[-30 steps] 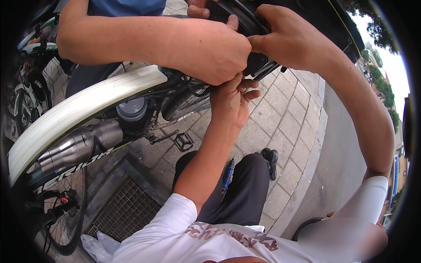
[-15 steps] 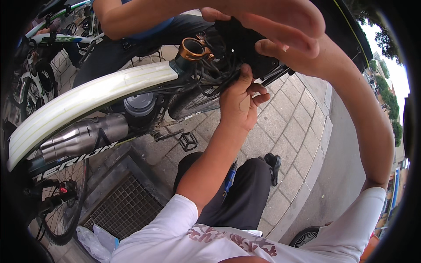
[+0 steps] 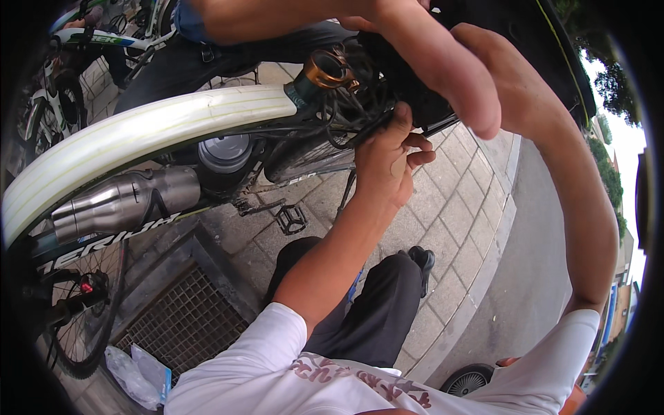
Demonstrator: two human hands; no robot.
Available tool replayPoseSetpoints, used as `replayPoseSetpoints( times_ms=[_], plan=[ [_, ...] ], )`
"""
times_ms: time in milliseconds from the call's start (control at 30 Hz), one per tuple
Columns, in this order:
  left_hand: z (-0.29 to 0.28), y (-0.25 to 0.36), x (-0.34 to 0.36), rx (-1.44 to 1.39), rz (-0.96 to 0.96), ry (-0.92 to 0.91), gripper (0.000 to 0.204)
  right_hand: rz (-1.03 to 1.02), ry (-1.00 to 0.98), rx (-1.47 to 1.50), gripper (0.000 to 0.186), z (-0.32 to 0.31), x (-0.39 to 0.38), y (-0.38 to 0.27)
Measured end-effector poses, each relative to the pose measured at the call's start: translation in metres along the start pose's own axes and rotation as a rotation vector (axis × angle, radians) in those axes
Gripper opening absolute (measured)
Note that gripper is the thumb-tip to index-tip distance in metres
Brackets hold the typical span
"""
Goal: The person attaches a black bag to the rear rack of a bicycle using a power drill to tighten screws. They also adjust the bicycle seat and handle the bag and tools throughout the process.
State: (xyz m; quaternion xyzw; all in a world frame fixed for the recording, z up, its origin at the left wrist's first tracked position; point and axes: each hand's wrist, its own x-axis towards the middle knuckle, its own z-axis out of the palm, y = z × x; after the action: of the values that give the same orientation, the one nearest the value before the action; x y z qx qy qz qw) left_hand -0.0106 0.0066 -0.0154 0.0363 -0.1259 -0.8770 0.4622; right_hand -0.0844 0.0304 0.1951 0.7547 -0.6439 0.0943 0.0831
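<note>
My left hand [image 3: 389,159] reaches up to the bicycle, its thumb pressed on a slim black part behind the gold seat clamp [image 3: 326,69]. Two of its fingers curl loosely; what lies under the thumb is hard to make out. My right hand [image 3: 508,83] comes round from the right to a dark, bulky black part [image 3: 415,72]. Another person's hand [image 3: 449,66] crosses in front and hides most of my right fingers. Black cables [image 3: 339,114] bunch beside the clamp. A white cover [image 3: 159,124] wraps the bicycle's top tube.
Below the tube sit a steel bottle [image 3: 128,200] and a grey-lidded container [image 3: 225,152]. A pedal [image 3: 290,219] juts out over the paving [image 3: 443,207]. A metal grate [image 3: 187,311] and clear plastic bags [image 3: 138,373] lie lower left. Other bicycles [image 3: 104,38] stand at upper left.
The other person's hand has swung down across my right hand, covering its thumb. The bicycle's clamp and my left hand sit slightly further right in view. My left thumb stays on the black part.
</note>
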Motion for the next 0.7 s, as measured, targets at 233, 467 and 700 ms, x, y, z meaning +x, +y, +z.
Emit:
replayPoseSetpoints(
  times_ms=[233, 467, 700],
  plan=[
    [0.01, 0.01, -0.01, 0.041, 0.024, -0.081, 0.048, 0.18, -0.008, -0.005, 0.032, 0.003, -0.003, -0.014],
    [0.007, 0.005, -0.004, -0.065, 0.039, -0.121, 0.028, 0.256, -0.115, -0.013, 0.036, -0.004, 0.001, -0.019],
    [0.014, 0.008, -0.011, 0.014, -0.026, 0.06, 0.019, -0.165, -0.072, 0.061, 0.035, -0.004, -0.001, 0.01]
  ],
)
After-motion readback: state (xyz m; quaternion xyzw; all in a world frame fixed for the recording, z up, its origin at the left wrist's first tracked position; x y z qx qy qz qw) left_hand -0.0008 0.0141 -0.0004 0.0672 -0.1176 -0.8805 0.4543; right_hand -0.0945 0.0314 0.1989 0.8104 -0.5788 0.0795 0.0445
